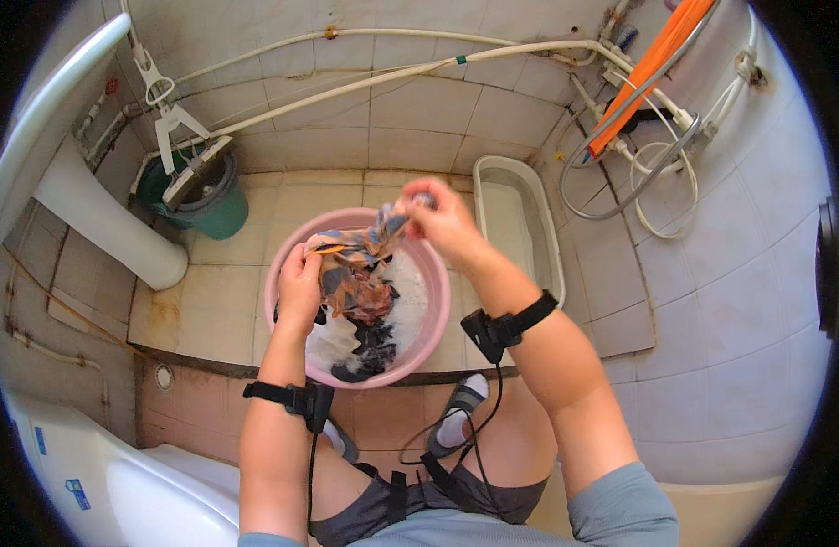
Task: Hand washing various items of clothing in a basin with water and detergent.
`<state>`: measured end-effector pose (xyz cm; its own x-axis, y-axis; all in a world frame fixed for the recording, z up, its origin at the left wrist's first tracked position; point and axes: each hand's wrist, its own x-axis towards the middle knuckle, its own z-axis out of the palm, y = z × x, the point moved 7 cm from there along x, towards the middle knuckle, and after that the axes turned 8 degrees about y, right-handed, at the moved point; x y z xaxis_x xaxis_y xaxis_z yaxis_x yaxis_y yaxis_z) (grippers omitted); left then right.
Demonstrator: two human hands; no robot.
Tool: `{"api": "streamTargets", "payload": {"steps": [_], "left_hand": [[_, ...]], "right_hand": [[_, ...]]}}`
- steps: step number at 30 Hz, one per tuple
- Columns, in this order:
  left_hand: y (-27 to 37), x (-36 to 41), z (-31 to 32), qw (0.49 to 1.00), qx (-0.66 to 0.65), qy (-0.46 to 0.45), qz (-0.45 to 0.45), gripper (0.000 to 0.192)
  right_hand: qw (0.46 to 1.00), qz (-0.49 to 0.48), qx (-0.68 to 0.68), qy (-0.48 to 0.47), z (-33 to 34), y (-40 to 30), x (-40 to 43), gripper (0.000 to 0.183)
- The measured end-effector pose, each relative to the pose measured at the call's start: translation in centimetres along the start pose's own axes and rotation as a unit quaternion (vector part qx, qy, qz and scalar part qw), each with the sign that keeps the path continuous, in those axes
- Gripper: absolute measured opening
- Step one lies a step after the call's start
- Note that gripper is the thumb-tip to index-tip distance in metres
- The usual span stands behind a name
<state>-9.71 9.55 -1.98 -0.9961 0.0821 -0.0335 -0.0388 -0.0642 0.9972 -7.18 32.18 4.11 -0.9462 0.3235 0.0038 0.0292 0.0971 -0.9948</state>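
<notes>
Both hands hold a wet patterned cloth (356,247), orange-pink with blue-grey patches, above a round pink plastic basin (441,301). My left hand (300,287) grips its left part near the basin's left side. Farther up and to the right, my right hand (436,215) pinches the other end, slightly blurred. The cloth's lower folds hang towards the basin. In the basin are white suds (409,290), dark fabric (368,352) and a whitish patch at the lower left that could be cloth or foam.
The basin stands on a tiled ledge (221,301). To its right lies a long whitish tub (558,273); a green bucket (224,212) with a mop squeezer stands at the back left, near a white pedestal (111,219). A metal hose (570,198) hangs at the right wall.
</notes>
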Motion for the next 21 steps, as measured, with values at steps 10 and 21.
{"api": "streamTargets", "payload": {"steps": [10, 21], "left_hand": [[1.6, -2.1, 1.7, 0.993, -0.029, -0.116, 0.011, 0.024], [-4.8, 1.7, -5.3, 0.935, 0.351, -0.038, -0.040, 0.031]], "right_hand": [[0.926, -0.131, -0.348, -0.072, 7.2, 10.1, -5.2, 0.091], [0.999, 0.024, -0.035, 0.008, 5.0, 9.6, -1.5, 0.038]]}}
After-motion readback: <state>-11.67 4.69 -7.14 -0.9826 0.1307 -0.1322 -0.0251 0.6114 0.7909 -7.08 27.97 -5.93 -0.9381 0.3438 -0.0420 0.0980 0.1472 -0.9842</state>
